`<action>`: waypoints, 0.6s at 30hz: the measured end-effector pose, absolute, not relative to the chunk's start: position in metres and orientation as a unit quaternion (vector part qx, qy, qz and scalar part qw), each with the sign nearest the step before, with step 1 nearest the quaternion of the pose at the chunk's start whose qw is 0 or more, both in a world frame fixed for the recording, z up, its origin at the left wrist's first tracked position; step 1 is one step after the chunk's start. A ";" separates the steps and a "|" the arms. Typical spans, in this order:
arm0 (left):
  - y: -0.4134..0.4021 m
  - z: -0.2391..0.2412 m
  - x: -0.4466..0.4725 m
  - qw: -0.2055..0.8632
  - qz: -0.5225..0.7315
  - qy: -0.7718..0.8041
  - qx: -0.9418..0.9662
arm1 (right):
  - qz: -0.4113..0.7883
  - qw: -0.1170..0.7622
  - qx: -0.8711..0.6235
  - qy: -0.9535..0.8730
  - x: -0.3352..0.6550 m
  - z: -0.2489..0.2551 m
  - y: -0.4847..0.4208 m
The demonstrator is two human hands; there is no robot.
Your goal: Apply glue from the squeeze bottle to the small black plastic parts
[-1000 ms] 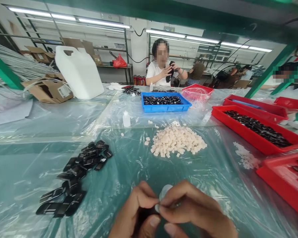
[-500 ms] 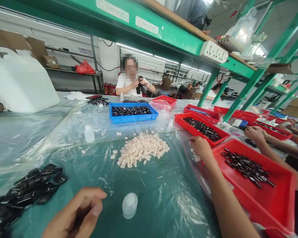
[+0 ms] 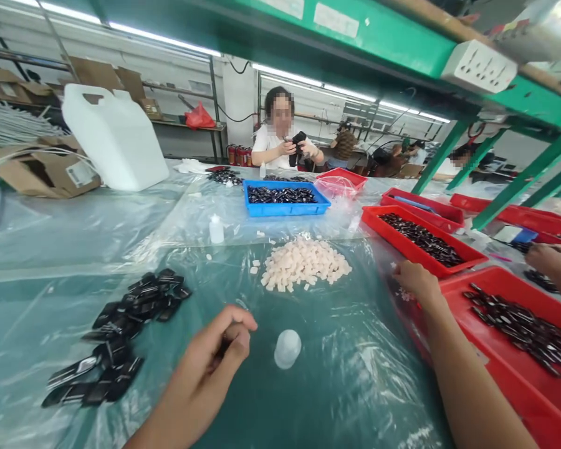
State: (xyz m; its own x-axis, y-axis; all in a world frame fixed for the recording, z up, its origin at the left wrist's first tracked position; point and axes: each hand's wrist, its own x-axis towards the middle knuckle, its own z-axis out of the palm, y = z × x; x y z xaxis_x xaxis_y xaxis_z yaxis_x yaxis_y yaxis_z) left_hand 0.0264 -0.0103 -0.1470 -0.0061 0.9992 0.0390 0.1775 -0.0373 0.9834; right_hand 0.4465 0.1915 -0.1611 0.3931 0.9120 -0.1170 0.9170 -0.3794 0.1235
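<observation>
My left hand (image 3: 215,358) hovers low over the plastic-covered table, its fingers curled around a small black part. Just to its right, a small translucent bottle (image 3: 287,348) stands by itself on the sheet. My right hand (image 3: 416,280) is stretched out to the right and rests beside the near red tray (image 3: 453,293), over a few loose white bits (image 3: 402,293). Its fingers point away from me and are hidden. A heap of black parts (image 3: 121,324) lies to the left of my left hand. A pile of beige blocks (image 3: 303,271) sits further back in the middle.
Red trays of black parts (image 3: 421,240) line the right side, and another person's hand (image 3: 556,265) works there. A blue tray (image 3: 285,196), a small white bottle (image 3: 215,229), a white jug (image 3: 115,140) and a cardboard box (image 3: 42,168) stand further back. A person (image 3: 280,134) sits across the table.
My hands were together holding the bottle and a dark part. The bottle now stands on the table, my right hand has reached to the red tray, and my left hand keeps the part.
</observation>
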 end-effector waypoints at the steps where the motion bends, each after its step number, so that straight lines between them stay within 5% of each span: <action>1: -0.011 -0.145 0.027 0.441 0.466 0.534 0.551 | -0.013 0.091 0.828 0.553 0.447 -0.161 0.192; 18: -0.012 -0.135 0.027 0.460 0.443 0.496 0.589 | -0.001 0.092 0.820 0.565 0.437 -0.159 0.193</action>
